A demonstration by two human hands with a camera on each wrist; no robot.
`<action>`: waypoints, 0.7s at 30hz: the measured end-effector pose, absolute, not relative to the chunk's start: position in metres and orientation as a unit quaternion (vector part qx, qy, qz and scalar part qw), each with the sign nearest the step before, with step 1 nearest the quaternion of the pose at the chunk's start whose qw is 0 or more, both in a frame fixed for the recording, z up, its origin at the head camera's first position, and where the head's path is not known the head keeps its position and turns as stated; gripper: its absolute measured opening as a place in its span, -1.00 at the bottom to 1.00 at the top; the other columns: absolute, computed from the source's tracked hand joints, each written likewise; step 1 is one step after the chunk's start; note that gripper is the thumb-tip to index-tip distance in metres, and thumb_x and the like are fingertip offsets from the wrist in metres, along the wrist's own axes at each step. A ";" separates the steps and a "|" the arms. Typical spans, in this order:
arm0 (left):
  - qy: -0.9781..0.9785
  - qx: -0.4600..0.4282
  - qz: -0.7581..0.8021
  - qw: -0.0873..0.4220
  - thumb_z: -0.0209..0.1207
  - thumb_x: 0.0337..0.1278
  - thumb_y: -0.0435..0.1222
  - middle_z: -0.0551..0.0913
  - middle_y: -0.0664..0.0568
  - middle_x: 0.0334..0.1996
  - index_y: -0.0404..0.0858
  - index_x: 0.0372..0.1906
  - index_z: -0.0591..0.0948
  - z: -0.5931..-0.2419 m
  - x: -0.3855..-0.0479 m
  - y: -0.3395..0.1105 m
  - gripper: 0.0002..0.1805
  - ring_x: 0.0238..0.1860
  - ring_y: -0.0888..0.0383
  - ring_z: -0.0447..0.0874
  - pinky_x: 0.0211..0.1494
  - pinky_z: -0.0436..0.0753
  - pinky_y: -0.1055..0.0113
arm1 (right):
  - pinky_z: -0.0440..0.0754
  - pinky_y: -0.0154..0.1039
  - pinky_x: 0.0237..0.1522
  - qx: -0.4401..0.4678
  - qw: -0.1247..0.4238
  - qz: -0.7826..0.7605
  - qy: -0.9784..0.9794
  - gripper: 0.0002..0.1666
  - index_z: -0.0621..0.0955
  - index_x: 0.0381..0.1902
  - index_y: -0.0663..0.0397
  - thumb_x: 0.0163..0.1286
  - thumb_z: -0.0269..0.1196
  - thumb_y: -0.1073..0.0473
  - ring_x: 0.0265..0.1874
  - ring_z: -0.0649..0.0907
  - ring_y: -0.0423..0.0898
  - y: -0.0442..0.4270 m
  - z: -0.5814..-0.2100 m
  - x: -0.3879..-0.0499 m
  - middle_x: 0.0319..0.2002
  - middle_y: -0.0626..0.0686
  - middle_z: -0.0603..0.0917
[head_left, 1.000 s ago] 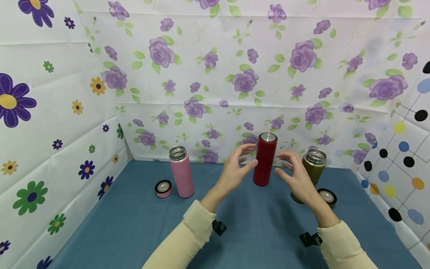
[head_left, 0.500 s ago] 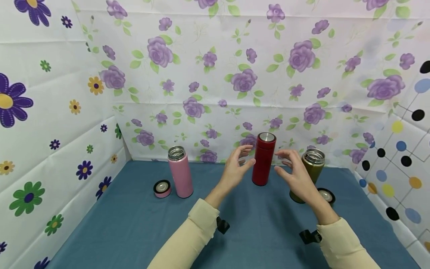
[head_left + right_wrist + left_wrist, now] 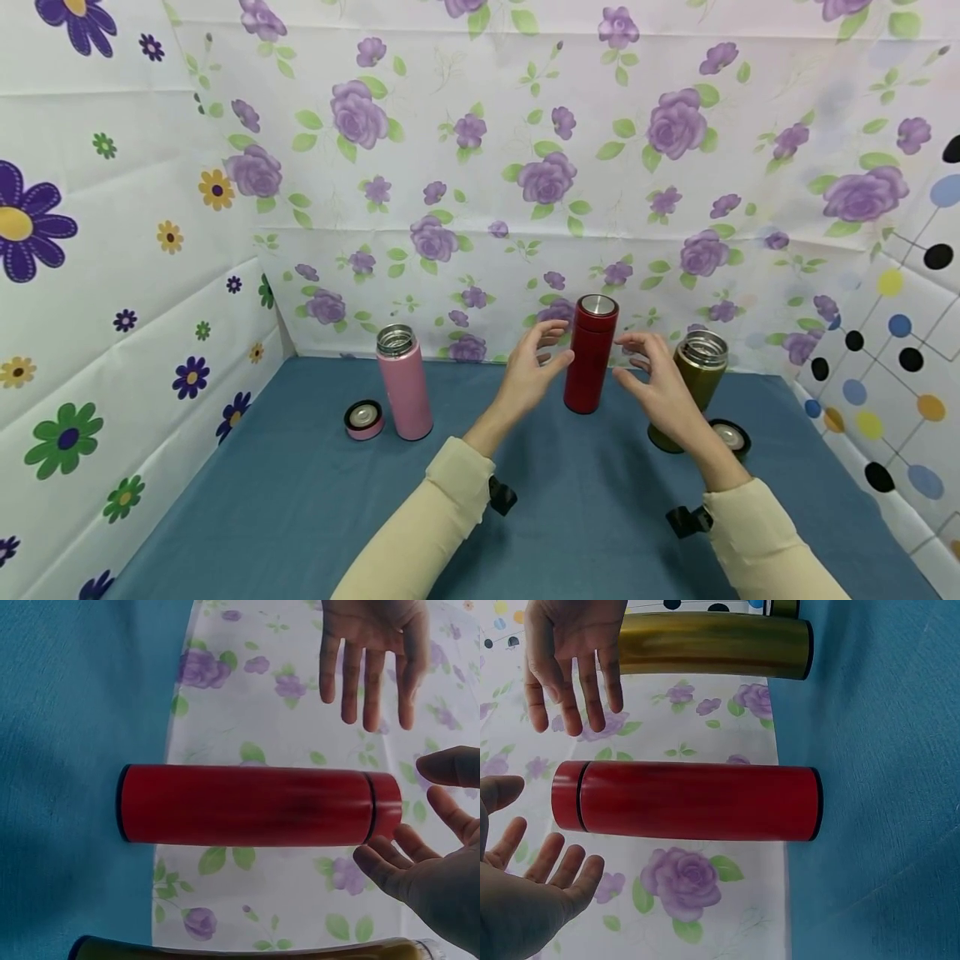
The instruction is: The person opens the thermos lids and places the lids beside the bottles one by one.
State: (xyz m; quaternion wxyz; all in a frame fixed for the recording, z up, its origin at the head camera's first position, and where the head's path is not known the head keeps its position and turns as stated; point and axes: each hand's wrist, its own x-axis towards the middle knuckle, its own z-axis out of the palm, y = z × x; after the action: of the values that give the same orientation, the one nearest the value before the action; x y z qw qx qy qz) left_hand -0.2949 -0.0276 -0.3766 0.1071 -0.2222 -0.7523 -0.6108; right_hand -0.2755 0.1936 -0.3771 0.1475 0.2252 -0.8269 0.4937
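A red thermos bottle [image 3: 590, 358] with its lid on stands upright near the back of the table. To its left hovers my left hand [image 3: 525, 371], fingers loosely bent and thumb apart, holding nothing. On its other side my right hand [image 3: 663, 392] is raised in a similar pose, also with nothing in its grasp. Both wrist views show a gap between the red bottle [image 3: 697, 801] and each hand. Partly behind my right hand stands an olive-green thermos bottle [image 3: 702, 375] without its lid; a lid with a black rim [image 3: 731, 437] lies beside it, partly hidden by the wrist.
At left an uncapped pink thermos bottle [image 3: 405, 392] stands upright, with its pink lid [image 3: 365, 419] lying beside it. Blue cloth [image 3: 300, 500] covers the table. Patterned sheets enclose the left, right and back, and the flowered back sheet [image 3: 480, 192] rises just behind the bottles.
My left forearm has shifted slightly to the right. Both hands keep nearly the same pose around the red bottle, and the bottles and lids stay where they were.
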 end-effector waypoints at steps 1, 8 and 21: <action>-0.752 -0.221 -0.611 0.107 0.24 0.48 -0.30 0.52 -0.15 0.34 -0.18 0.45 0.47 -0.377 -0.295 -0.028 -0.48 0.38 -0.10 0.47 0.41 0.48 -0.13 | 0.34 0.38 0.38 0.223 0.146 0.494 -0.827 -0.52 0.37 0.35 0.33 0.56 0.21 0.35 0.34 0.39 0.32 0.194 -0.378 -0.277 0.33 0.33 0.30; -0.747 -0.228 -0.613 0.118 0.25 0.48 -0.26 0.53 -0.14 0.31 -0.21 0.43 0.48 -0.384 -0.304 -0.026 -0.49 0.34 -0.06 0.50 0.40 0.48 -0.17 | 0.35 0.38 0.38 0.206 0.143 0.499 -0.830 -0.48 0.33 0.38 0.35 0.56 0.19 0.36 0.38 0.36 0.38 0.191 -0.387 -0.291 0.37 0.38 0.26; -0.759 -0.232 -0.590 0.144 0.23 0.49 -0.30 0.54 -0.05 0.27 -0.19 0.44 0.47 -0.379 -0.313 -0.018 -0.49 0.32 -0.05 0.50 0.40 0.50 -0.07 | 0.29 0.36 0.42 0.173 0.151 0.530 -0.816 -0.26 0.12 0.54 0.30 0.53 0.17 0.40 0.40 0.34 0.42 0.189 -0.397 -0.306 0.39 0.43 0.24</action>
State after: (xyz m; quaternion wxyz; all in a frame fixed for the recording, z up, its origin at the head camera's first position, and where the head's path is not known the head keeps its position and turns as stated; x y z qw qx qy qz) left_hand -0.3127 -0.0184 -0.3789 0.1445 -0.2323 -0.7593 -0.5904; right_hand -0.3064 0.1892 -0.3973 0.1509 0.1732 -0.8162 0.5302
